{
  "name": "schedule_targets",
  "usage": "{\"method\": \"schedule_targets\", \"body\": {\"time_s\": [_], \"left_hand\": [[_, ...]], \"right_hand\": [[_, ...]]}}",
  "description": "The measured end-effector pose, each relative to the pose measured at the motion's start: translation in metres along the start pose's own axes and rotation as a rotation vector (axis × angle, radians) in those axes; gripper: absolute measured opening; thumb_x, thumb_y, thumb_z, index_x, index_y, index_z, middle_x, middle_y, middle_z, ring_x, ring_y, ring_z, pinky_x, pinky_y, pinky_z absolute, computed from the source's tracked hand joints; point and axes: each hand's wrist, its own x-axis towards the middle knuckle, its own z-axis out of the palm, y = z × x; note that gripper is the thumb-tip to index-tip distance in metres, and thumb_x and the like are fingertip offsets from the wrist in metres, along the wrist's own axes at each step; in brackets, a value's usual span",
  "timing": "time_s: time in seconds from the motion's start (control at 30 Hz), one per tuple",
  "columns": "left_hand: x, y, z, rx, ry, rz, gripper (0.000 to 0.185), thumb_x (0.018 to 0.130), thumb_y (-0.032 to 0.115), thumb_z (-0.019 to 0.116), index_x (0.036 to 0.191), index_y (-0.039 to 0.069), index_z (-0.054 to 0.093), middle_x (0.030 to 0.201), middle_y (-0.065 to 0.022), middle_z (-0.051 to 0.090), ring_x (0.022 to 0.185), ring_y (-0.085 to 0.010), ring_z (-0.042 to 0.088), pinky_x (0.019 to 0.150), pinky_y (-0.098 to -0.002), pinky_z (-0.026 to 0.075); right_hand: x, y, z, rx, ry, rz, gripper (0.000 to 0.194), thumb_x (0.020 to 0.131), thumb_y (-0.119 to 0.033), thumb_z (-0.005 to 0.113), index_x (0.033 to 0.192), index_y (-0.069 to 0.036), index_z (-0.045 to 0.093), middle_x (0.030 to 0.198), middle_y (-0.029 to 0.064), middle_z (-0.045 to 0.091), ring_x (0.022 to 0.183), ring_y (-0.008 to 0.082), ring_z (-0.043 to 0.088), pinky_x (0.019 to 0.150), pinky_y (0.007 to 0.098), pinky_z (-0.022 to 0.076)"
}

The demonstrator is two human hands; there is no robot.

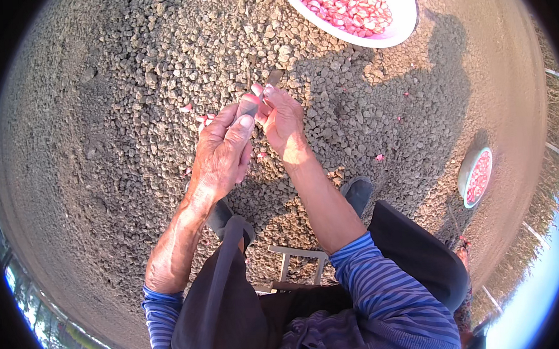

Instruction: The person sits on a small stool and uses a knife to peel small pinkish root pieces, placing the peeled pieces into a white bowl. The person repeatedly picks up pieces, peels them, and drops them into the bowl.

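My left hand (220,151) is raised over the stony soil, thumb against a grey, rounded piece with a pinkish end (248,104); whether this is a covered fingertip or a held object, I cannot tell. Close against it on the right, my right hand (284,116) pinches a small pink-and-white clove, apparently garlic (257,89), at its fingertips. A flat brownish, blade-like piece (274,76) shows just beyond those fingertips; what holds it is hidden. Similar cloves (342,8) fill much of a white basin (386,40) ahead. A few loose cloves (205,119) lie beside my left hand.
Single pink cloves or scraps (379,157) dot the cloddy soil (133,148). A second, smaller basin of cloves (462,180) stands at the right. A low frame (299,252) is between my legs, with my dark shoes (357,194) either side. Part of another person (463,255) shows at far right.
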Motion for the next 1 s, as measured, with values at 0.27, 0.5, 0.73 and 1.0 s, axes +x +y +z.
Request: {"method": "schedule_targets", "body": {"time_s": [0.27, 0.5, 0.73, 1.0], "left_hand": [[0.001, 0.006, 0.001, 0.089, 0.027, -0.007, 0.052, 0.104, 0.042, 0.048, 0.137, 0.001, 0.053, 0.055, 0.003, 0.046, 0.037, -0.0051, 0.035, 0.036, -0.021, 0.028], [0.015, 0.021, 0.003, 0.077, -0.013, -0.044, 0.053, 0.104, 0.04, 0.049, 0.139, 0.001, 0.052, 0.056, 0.0016, 0.047, 0.037, -0.0056, 0.035, 0.036, -0.0217, 0.029], [0.061, 0.026, 0.001, 0.024, -0.001, -0.054, 0.049, 0.105, 0.038, 0.048, 0.132, -0.002, 0.055, 0.058, 0.0003, 0.046, 0.037, -0.0072, 0.035, 0.035, -0.0235, 0.03], [0.089, 0.026, -0.011, 0.021, 0.048, -0.033, 0.05, 0.105, 0.033, 0.048, 0.143, 0.0, 0.049, 0.096, -0.012, 0.068, 0.039, -0.0076, 0.038, 0.032, -0.0253, 0.033]], "right_hand": [[0.006, 0.004, -0.001, -0.048, 0.082, 0.02, 0.03, 0.096, -0.018, 0.067, 0.116, 0.002, 0.058, 0.111, 0.0129, 0.069, 0.088, 0.0186, 0.069, 0.074, 0.03, 0.0559], [0.027, 0.002, -0.006, -0.047, 0.073, 0.033, 0.029, 0.095, -0.016, 0.068, 0.117, 0.001, 0.058, 0.107, 0.0119, 0.07, 0.09, 0.0187, 0.069, 0.078, 0.0309, 0.0559], [0.071, 0.002, -0.011, 0.008, 0.095, 0.02, 0.023, 0.095, -0.011, 0.067, 0.115, -0.004, 0.059, 0.105, 0.0093, 0.07, 0.086, 0.0183, 0.067, 0.077, 0.0322, 0.0568], [0.087, -0.025, -0.027, -0.297, 0.318, 0.074, 0.025, 0.094, -0.011, 0.069, 0.115, -0.003, 0.059, 0.1, 0.0081, 0.068, 0.079, 0.0221, 0.071, 0.067, 0.0328, 0.0597]]}}
